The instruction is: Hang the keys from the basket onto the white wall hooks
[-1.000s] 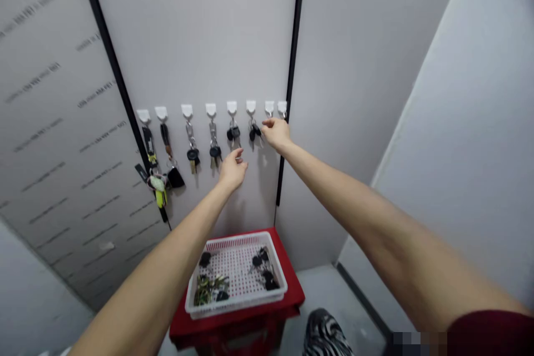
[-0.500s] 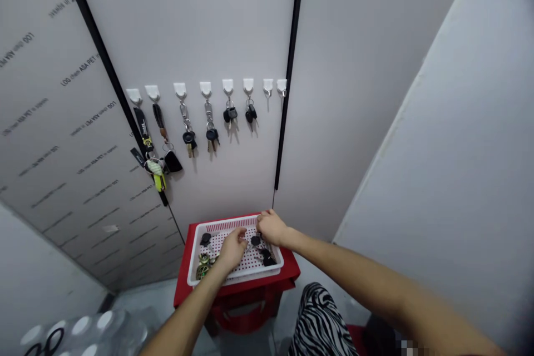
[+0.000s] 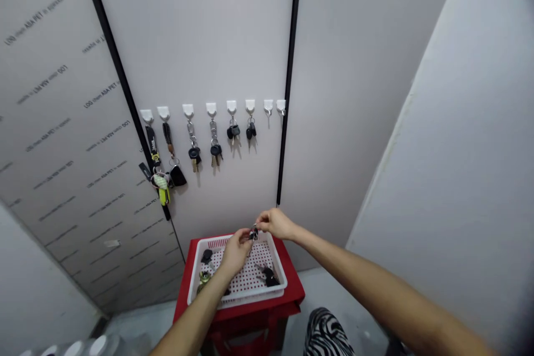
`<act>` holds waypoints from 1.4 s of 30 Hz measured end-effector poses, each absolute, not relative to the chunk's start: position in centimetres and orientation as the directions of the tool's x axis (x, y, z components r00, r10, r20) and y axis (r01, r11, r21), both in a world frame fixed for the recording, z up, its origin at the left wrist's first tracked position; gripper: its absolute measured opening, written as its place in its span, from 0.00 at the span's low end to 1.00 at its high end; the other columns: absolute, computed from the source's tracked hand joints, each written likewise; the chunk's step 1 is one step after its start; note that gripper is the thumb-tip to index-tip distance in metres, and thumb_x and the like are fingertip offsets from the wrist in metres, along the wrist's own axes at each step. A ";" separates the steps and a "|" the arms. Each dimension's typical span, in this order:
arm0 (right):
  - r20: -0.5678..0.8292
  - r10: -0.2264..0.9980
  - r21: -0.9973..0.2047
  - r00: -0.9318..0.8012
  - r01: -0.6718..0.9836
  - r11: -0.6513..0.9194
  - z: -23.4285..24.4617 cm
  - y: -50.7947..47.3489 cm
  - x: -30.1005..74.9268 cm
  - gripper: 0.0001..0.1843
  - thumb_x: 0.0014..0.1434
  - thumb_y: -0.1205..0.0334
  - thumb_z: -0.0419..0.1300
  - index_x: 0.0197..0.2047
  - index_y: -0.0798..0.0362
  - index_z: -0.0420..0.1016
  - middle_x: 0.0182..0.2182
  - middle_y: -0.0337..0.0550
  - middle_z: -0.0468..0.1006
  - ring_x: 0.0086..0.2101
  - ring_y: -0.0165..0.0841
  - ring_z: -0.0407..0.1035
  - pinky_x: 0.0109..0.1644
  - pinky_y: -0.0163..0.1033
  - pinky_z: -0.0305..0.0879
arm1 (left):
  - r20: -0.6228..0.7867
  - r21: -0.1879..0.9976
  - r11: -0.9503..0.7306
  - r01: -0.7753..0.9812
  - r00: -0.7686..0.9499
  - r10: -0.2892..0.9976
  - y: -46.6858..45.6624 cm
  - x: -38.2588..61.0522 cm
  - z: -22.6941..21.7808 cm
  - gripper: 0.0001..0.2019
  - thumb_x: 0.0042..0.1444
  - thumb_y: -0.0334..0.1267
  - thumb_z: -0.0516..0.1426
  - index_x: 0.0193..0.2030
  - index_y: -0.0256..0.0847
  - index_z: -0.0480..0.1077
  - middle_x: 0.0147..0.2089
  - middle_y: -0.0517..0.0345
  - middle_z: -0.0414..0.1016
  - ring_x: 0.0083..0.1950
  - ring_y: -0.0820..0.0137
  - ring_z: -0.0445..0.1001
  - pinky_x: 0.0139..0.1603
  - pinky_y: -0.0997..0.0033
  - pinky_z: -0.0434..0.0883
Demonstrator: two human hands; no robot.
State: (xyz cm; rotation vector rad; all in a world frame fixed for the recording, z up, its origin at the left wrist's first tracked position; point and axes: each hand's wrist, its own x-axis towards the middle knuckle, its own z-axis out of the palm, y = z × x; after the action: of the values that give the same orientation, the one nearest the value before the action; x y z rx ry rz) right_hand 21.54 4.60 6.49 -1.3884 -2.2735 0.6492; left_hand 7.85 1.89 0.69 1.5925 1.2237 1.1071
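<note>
A small bunch of keys (image 3: 253, 233) is held over the far part of a white plastic basket (image 3: 250, 298). My right hand (image 3: 276, 223) pinches it at the top, by what looks like its ring. My left hand (image 3: 237, 251) has its fingertips closed on the keys from the left side. Below, black-headed keys (image 3: 270, 277) lie at the basket's right side. Another black key (image 3: 207, 256) is at the left, near a greenish-gold metal piece (image 3: 204, 276). My left forearm partly covers the items at the near left.
The basket stands on a red-covered stool (image 3: 294, 281) against the wall. Several white hooks (image 3: 211, 108) run along the wall; most carry keys (image 3: 216, 150), while the two rightmost hooks (image 3: 268, 105) hold none. Bottles with white caps (image 3: 99, 345) stand at lower left.
My right hand has lifted a bunch of keys out of the basket's right side, and my left hand has closed on it too. The view has tilted up slightly.
</note>
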 end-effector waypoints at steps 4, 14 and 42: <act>0.112 0.921 -0.775 -0.372 0.547 0.315 9.7 5.1 21.8 0.08 0.43 0.65 0.50 0.25 0.59 0.68 0.16 0.37 0.68 0.17 0.21 0.59 0.22 0.27 0.56 | 0.259 0.955 -0.277 0.104 0.161 0.952 2.9 9.2 4.3 0.12 0.42 0.28 0.48 0.36 0.33 0.61 0.38 0.51 0.68 0.38 0.74 0.66 0.41 0.73 0.62; 0.326 0.943 -0.900 -0.069 0.283 0.332 20.0 7.4 23.6 0.03 0.41 0.67 0.52 0.20 0.58 0.64 0.11 0.33 0.64 0.14 0.21 0.58 0.20 0.27 0.59 | 0.564 0.786 -0.541 0.300 0.012 0.826 5.5 11.9 13.8 0.13 0.44 0.32 0.47 0.39 0.37 0.60 0.39 0.53 0.67 0.37 0.74 0.65 0.38 0.72 0.63; 0.266 0.866 -0.391 -0.423 0.774 0.498 12.5 5.5 23.2 0.13 0.41 0.71 0.50 0.31 0.57 0.70 0.28 0.40 0.72 0.27 0.25 0.64 0.32 0.28 0.57 | 0.267 0.778 -0.324 0.538 0.184 0.946 3.4 9.2 6.3 0.12 0.40 0.28 0.49 0.35 0.35 0.65 0.37 0.53 0.69 0.36 0.73 0.66 0.39 0.72 0.61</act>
State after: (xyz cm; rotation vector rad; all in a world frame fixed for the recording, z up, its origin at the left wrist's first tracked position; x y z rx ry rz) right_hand 23.21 5.54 12.46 -1.3549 -2.3150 0.2898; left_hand 9.19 3.44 6.31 1.9417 1.3880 1.0193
